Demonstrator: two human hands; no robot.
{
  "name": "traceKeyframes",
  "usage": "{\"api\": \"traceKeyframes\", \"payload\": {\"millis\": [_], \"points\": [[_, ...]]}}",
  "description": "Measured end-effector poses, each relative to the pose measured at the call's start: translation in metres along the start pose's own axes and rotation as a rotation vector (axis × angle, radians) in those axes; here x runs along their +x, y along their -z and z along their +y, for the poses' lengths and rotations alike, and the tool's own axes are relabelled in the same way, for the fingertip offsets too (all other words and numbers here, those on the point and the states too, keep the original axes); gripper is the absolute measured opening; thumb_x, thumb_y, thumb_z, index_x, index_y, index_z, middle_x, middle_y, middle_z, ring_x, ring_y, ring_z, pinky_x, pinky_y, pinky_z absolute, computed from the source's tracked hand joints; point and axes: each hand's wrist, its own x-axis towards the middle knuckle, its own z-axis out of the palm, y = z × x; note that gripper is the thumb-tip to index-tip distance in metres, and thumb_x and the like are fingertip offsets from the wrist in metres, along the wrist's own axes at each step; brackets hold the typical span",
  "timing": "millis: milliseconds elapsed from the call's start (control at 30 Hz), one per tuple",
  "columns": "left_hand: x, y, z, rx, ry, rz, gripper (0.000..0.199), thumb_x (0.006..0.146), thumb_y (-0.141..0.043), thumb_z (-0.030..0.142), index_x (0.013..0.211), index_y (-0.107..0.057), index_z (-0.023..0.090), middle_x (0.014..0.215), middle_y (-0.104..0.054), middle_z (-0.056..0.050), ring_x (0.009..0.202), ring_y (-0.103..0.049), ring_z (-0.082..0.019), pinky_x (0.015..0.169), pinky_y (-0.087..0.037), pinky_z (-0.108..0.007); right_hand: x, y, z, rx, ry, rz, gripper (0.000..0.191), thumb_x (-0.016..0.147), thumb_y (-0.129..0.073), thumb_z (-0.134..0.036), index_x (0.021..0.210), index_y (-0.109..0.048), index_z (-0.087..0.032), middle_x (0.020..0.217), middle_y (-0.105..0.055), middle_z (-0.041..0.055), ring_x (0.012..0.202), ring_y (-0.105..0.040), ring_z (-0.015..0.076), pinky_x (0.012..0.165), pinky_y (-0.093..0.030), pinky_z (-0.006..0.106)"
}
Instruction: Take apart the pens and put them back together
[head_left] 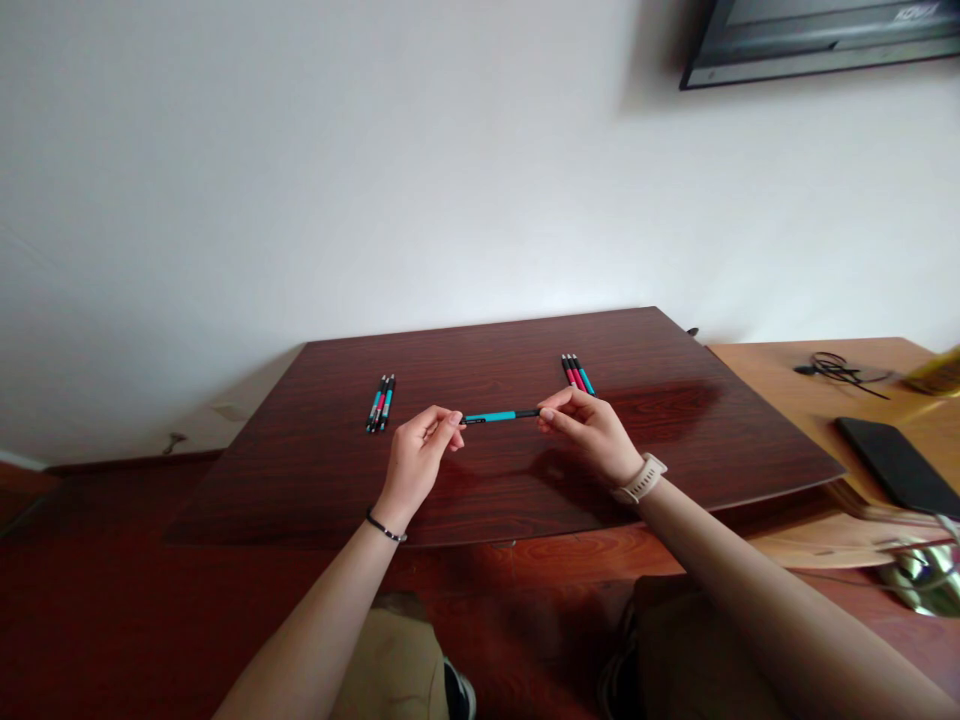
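A blue and black pen is held level above the dark wooden table. My left hand pinches its left end, where a black clip shows. At the other end, the black tip is between the thumb and fingers of my right hand. Beyond my left hand lies a group of three pens, pink and blue with black ends, side by side. Another group of three pens, pink and blue, rests just behind my right hand, which partly hides their lower ends.
To the right stands a lighter wooden table with a black cable, a dark flat device and a yellow object. A screen hangs on the white wall behind.
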Motion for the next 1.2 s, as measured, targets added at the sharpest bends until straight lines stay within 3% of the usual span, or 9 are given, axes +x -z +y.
{"api": "traceKeyframes", "payload": {"millis": [133, 300, 633, 1200], "points": [[0.0, 0.002, -0.001, -0.106, 0.015, 0.004, 0.028, 0.099, -0.071, 0.046, 0.113, -0.072, 0.022, 0.097, -0.076, -0.005, 0.085, -0.075, -0.019, 0.079, -0.061, -0.031, 0.0, 0.001, 0.0, -0.012, 0.001, 0.026, 0.038, 0.085, -0.087, -0.057, 0.094, -0.073, -0.023, 0.085, -0.076, 0.0042, 0.079, -0.073, 0.0202, 0.077, -0.062, 0.036], [-0.001, 0.004, -0.002, -0.137, -0.001, 0.012, 0.024, 0.097, -0.075, 0.038, 0.113, -0.073, 0.021, 0.105, -0.076, -0.007, 0.096, -0.076, -0.021, 0.088, -0.062, -0.034, 0.0, 0.002, 0.001, -0.006, -0.003, 0.062, 0.037, 0.084, -0.088, -0.055, 0.093, -0.073, -0.022, 0.085, -0.076, 0.0042, 0.079, -0.071, 0.0194, 0.077, -0.061, 0.035], [0.003, 0.003, -0.014, -0.103, -0.041, 0.05, 0.021, 0.097, -0.075, 0.038, 0.107, -0.072, 0.02, 0.099, -0.076, -0.005, 0.091, -0.075, -0.019, 0.087, -0.061, -0.032, 0.001, 0.002, 0.002, 0.031, -0.026, 0.076, 0.039, 0.082, -0.089, -0.055, 0.093, -0.073, -0.022, 0.085, -0.076, 0.0044, 0.077, -0.071, 0.0191, 0.075, -0.06, 0.034], [0.003, 0.003, -0.008, -0.03, -0.044, 0.006, 0.025, 0.105, -0.064, 0.043, 0.096, -0.066, 0.02, 0.083, -0.068, -0.001, 0.079, -0.066, -0.015, 0.077, -0.054, -0.028, 0.0, 0.001, 0.0, 0.036, -0.026, 0.062, 0.035, 0.084, -0.089, -0.052, 0.092, -0.074, -0.022, 0.085, -0.075, 0.0039, 0.078, -0.07, 0.0182, 0.076, -0.059, 0.033]]}}
